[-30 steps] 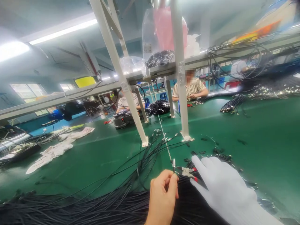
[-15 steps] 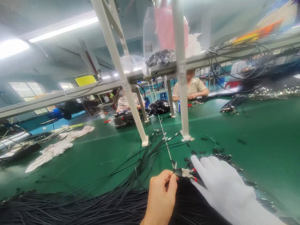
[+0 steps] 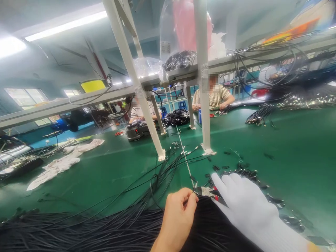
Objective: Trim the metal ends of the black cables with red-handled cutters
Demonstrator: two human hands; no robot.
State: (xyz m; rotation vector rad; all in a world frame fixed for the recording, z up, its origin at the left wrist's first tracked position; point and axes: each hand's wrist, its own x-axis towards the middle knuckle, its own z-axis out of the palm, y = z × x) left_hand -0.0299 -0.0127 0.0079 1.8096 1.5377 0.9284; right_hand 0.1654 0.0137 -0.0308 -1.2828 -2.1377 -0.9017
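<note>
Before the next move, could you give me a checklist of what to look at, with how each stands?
1. Pliers in the right grip: ok.
2. Right grip gloved: ok.
3. Left grip gloved: not ok, bare.
4. Left fingertips clear of the pliers' tips: not ok, they look very near.
5. Item between left fingertips identified: cannot tell, too small.
6. White cloth away from both grips: ok.

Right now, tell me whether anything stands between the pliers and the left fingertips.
Nothing visible does: the pliers in the gloved right hand reach right up to the fingertips of the bare left hand. What that hand pinches is too small to make out.
</note>
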